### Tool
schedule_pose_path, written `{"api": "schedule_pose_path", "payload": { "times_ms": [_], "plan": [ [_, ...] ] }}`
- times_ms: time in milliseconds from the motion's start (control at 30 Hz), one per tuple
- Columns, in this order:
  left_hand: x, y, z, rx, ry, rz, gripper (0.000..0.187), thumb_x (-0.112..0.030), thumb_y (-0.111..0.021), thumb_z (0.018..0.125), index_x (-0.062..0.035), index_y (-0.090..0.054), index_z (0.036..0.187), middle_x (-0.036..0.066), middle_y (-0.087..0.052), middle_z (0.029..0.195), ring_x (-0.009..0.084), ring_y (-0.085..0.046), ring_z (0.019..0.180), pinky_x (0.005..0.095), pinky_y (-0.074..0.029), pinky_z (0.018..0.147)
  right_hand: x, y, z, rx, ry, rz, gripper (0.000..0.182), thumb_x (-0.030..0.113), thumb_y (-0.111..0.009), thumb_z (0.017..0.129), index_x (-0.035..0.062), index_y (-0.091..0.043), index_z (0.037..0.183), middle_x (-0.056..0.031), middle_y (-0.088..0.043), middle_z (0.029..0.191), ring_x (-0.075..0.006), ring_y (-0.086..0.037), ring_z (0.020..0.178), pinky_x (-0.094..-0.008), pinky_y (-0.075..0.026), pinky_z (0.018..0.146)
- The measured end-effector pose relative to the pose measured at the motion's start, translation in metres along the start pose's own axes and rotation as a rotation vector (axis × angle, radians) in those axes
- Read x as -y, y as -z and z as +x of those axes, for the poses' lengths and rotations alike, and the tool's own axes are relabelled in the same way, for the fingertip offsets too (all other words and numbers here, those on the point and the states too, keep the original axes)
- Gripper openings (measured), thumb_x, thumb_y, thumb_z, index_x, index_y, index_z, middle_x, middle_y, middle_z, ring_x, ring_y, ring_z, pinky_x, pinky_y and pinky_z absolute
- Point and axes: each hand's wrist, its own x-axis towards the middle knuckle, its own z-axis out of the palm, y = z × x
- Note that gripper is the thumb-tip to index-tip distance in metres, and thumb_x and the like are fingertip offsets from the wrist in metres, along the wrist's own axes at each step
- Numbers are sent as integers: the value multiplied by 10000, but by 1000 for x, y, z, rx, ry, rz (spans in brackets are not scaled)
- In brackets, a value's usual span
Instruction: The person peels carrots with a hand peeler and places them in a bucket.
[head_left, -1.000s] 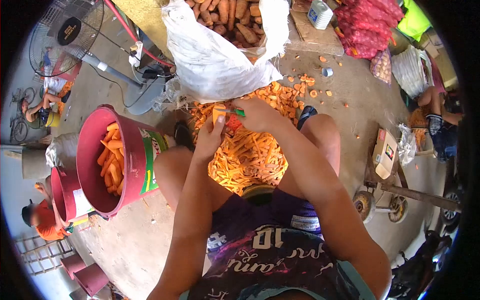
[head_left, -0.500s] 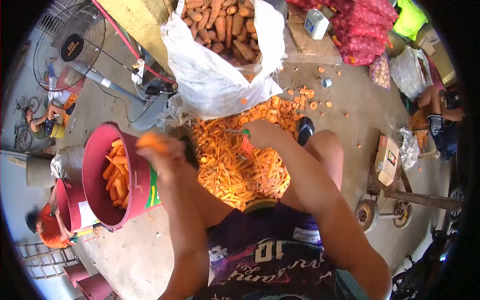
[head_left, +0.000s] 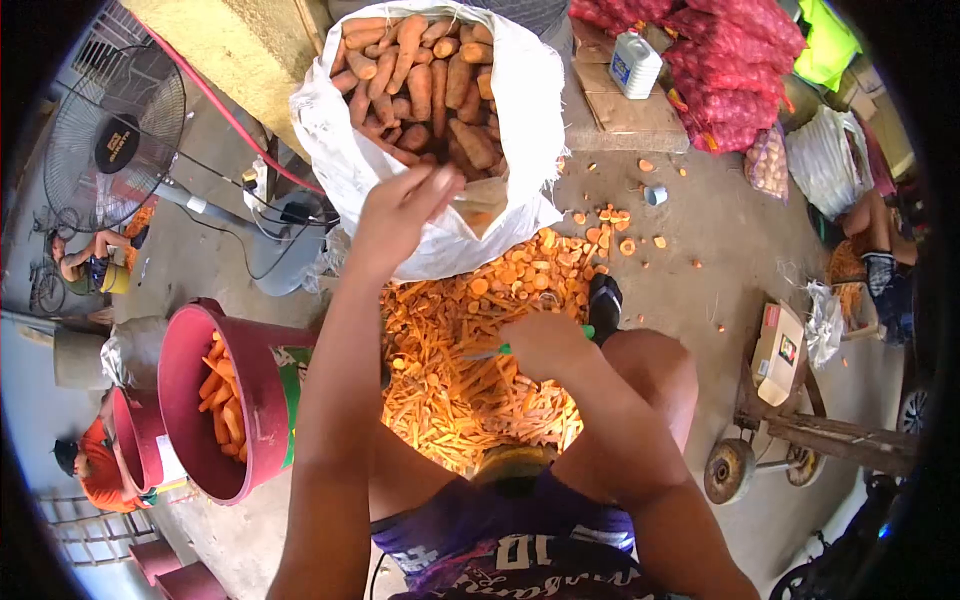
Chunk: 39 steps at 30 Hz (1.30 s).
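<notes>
My left hand (head_left: 400, 215) is over the near edge of the white sack (head_left: 350, 195), its fingers reaching toward the unpeeled carrots (head_left: 420, 90). Nothing shows in its grasp, though the fingertips partly blend with the carrots behind. In my right hand (head_left: 548, 345) is a green-handled knife (head_left: 487, 353), its blade pointing left above the heap of orange peelings and carrot slices (head_left: 450, 390). Left of my forearm, the pink bucket (head_left: 268, 400) holds peeled carrots (head_left: 225, 400).
A fan (head_left: 115, 145) and its round base are at left. Red mesh sacks (head_left: 735, 70), a white jug (head_left: 635, 65) and a small cup (head_left: 655, 194) lie beyond. A wheeled cart (head_left: 840, 432) stands at right. Other people sit at both sides.
My left hand has gone from beside the bucket, where it held an orange carrot, up to the sack; that carrot is gone from it. My right hand has moved down slightly, and the view has shifted.
</notes>
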Motion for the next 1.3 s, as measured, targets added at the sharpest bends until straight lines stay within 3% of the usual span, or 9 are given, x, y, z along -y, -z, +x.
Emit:
{"api": "schedule_pose_path", "payload": {
  "times_ms": [100,333,467,600,1000,1133,1200,1267,1300],
  "plan": [
    [30,-31,99,-63,-76,664,373,-389,-603,1048,-145,-687,1317,194,-765,1179,400,-717,1143,489,-554,1000,-2,3,11,-13,1,66,322,106,-597,910,82,-667,1223,-215,-747,995,-406,-737,984,-531,-580,843],
    [48,-60,142,-41,286,843,492,-434,-601,1003,-184,-567,1424,276,-691,1317,432,-665,1242,528,-523,1072,-6,26,17,-85,1,116,319,112,-608,913,73,-663,1224,-209,-748,1001,-412,-733,988,-531,-576,843],
    [23,-20,90,-225,252,-87,418,-315,-616,1011,-63,-526,1332,224,-746,1064,259,-706,734,400,-558,681,-5,26,5,-125,28,95,268,124,-624,914,68,-695,1166,-190,-751,1000,-401,-732,990,-529,-577,847],
    [3,31,-15,-20,111,-598,513,-195,-480,1037,-61,-344,1514,222,-716,1077,270,-690,757,418,-578,691,8,31,-11,-199,39,165,269,107,-632,911,77,-685,1174,-210,-744,974,-425,-722,950,-537,-557,831],
    [113,6,-206,-230,285,-33,439,-419,-629,1076,10,-647,1164,36,-607,710,107,-565,585,305,-446,552,73,-6,5,-512,121,252,284,215,-662,961,91,-677,1217,-239,-723,974,-437,-695,968,-536,-546,855],
    [100,-2,-227,-149,-19,212,401,-354,-661,1057,25,-640,1188,41,-613,766,75,-558,674,275,-452,610,65,-30,37,-334,78,201,311,141,-649,929,79,-711,1228,-242,-734,1135,-436,-702,1047,-513,-556,912],
    [101,1,-229,-43,18,-139,392,-334,-652,1068,21,-638,1232,5,-611,824,77,-564,732,266,-462,657,44,-42,62,125,-101,-102,340,115,-645,913,67,-717,1242,-242,-727,1211,-429,-706,1077,-502,-557,933],
    [99,2,-234,-139,7,-230,308,-311,-579,1105,-5,-598,1137,0,-585,825,77,-531,667,291,-456,584,31,-58,63,93,-65,-45,336,134,-660,915,49,-706,1237,-238,-734,1193,-420,-706,1097,-502,-556,926],
    [109,6,-233,-177,51,-253,340,-295,-546,1118,-18,-581,1312,0,-578,831,85,-516,656,294,-442,566,31,-58,61,-22,-7,32,356,155,-713,886,37,-701,1222,-225,-740,1134,-401,-716,1056,-481,-563,899]
  ]
}}
